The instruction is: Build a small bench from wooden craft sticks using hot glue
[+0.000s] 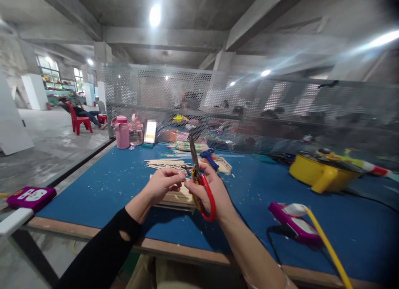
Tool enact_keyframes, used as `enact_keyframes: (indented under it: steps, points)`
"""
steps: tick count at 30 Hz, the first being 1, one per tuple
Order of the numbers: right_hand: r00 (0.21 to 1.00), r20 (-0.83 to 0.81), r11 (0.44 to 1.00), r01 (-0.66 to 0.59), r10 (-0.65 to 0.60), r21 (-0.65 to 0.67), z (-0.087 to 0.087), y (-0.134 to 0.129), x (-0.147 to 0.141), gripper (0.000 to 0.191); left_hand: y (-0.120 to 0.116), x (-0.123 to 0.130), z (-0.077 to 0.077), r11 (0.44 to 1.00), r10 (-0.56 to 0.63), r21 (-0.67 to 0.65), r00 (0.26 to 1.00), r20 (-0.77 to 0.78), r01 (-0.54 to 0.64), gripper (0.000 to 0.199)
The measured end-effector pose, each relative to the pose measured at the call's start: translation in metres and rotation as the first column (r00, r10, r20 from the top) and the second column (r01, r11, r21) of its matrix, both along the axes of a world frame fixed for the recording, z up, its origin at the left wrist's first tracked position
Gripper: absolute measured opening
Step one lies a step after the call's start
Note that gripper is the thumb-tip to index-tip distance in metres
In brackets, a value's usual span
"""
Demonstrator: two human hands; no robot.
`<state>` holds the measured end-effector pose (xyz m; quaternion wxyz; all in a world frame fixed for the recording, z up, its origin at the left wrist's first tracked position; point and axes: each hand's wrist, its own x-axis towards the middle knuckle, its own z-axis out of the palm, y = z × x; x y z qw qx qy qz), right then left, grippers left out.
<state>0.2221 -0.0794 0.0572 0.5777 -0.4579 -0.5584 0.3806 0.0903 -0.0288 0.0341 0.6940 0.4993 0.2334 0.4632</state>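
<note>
My right hand (215, 191) is closed around a pair of scissors (209, 199) with red handles; the blades point up and away from me. A yellow-handled tool (195, 191), perhaps small pliers, sits in the same grip, partly hidden by the fingers. Close beside it, my left hand (165, 183) pinches thumb against fingers; whatever lies between them is too small to make out. Beneath both hands is a flat piece of pale wooden sticks (177, 199) laid side by side. Just beyond, loose wooden sticks (165, 162) are scattered, with a blue glue gun (209, 159) to their right.
A bundle of sticks (191, 146) lies farther back on the blue table (102, 189). Pink bottle (122, 133), clear jug (136, 133) and propped phone (151, 132) stand back left. At right are a yellow pot (311, 170) and purple power strip (294, 224). Mesh screen (156, 89) behind.
</note>
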Motion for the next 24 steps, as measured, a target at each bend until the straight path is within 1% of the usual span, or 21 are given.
enact_keyframes:
  steps: [2,4,8,10,15,18,24]
  points:
    - [0.998,0.06,1.0,-0.01,0.01,0.003,0.0,0.002,0.005,0.049,0.0,0.001,0.0,1.0,-0.003,0.004,1.0,-0.015,0.003,0.031]
    - [0.996,0.088,1.0,-0.016,0.016,0.003,-0.002,0.003,0.007,0.049,0.0,0.002,-0.001,1.0,0.001,0.015,1.0,-0.02,-0.001,0.031]
    - [0.999,0.045,1.0,0.013,-0.013,-0.002,-0.005,0.002,0.004,0.048,0.0,0.003,-0.002,0.999,-0.004,0.044,1.0,-0.005,0.005,0.03]
    - [0.999,-0.002,0.999,0.046,-0.046,0.007,-0.005,0.001,0.001,0.048,0.001,0.003,-0.002,1.0,0.016,0.011,0.999,0.03,-0.016,0.03]
    - [0.978,-0.13,0.985,0.17,-0.164,0.04,-0.002,0.002,-0.004,0.046,0.003,0.002,0.002,0.982,0.152,-0.141,0.973,0.172,-0.128,0.031]
    - [0.964,-0.167,0.973,0.221,-0.207,0.069,-0.003,0.004,-0.006,0.052,0.003,0.002,0.003,0.979,0.156,-0.164,0.967,0.2,-0.124,0.032]
    - [0.973,-0.184,0.988,0.148,-0.137,0.048,-0.003,0.002,-0.013,0.054,0.0,0.002,0.003,0.988,0.105,-0.133,0.978,0.178,-0.082,0.031]
